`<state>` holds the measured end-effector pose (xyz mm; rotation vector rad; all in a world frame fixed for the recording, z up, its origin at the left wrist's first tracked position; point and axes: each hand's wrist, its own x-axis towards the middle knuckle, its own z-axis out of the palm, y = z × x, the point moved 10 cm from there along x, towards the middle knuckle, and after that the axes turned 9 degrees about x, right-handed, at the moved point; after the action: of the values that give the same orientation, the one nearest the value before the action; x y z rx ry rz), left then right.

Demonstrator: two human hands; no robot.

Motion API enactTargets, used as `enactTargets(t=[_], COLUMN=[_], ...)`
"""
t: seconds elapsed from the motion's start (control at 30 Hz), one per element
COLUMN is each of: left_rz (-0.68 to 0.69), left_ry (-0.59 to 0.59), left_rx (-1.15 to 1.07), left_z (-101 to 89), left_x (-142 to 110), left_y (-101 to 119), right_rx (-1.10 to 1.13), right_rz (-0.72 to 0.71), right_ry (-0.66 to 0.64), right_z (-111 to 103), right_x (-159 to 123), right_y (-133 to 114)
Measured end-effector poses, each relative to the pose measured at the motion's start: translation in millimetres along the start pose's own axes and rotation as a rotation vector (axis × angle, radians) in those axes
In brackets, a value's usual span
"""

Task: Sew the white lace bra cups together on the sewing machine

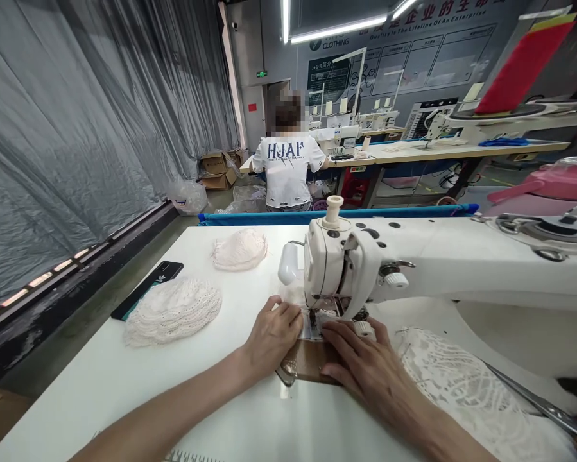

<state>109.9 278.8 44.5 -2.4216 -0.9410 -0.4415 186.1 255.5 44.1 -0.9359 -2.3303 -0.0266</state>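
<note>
A white sewing machine (324, 266) stands over a small piece of white fabric (310, 330), which lies under its presser foot (313, 317). My left hand (276, 330) is left of the foot, its bent fingers closed on the fabric's edge. To the right of the foot, my right hand (365, 356) rests on the fabric with fingers stretched out and the thumb apart. Part of the fabric is hidden by my fingers and the machine head. A brown plate (310, 362) shows between my hands.
Stacked lace pieces (177, 311) overlap a black phone-like case (148, 289) at left. Another pale stack (241, 249) lies farther back. White lace (466, 378) and scissors (533, 394) are at right. A person in a white shirt (288, 170) sits ahead, back turned.
</note>
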Motion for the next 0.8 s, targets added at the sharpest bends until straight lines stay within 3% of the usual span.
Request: enactTargets(t=[0.17, 0.33, 0.43, 0.53, 0.63, 0.7, 0.8], left_rz=[0.014, 0.02, 0.045, -0.054, -0.179, -0.124, -0.049], left_ry=[-0.074, -0.36, -0.46, -0.495, -0.428, -0.415, -0.539], left_rx=[0.016, -0.127, -0.255, -0.344, -0.376, -0.489, -0.7], left_z=[-28.3, -54.1, -68.0, -72.4, -65.9, -52.2, -20.5], left_x=[-25, -74, -91, -85, -55, -33, -19], left_y=[16, 39, 46, 34, 13, 13, 16], right_rx=[-0.015, 0.11, 0.188, 0.231, 0.252, 0.263, 0.266], right_rz=[-0.024, -0.179, -0.269, -0.36, -0.42, -0.424, -0.415], right_ry=[-0.021, 0.006, 0.005, -0.008, -0.011, -0.002, -0.01], right_z=[-2, -4, -8, -16, -23, -26, -25], right_x=[4, -3, -8, -11, -12, -13, -14], right_y=[-18, -47, -58, -69, -76, -77, -73])
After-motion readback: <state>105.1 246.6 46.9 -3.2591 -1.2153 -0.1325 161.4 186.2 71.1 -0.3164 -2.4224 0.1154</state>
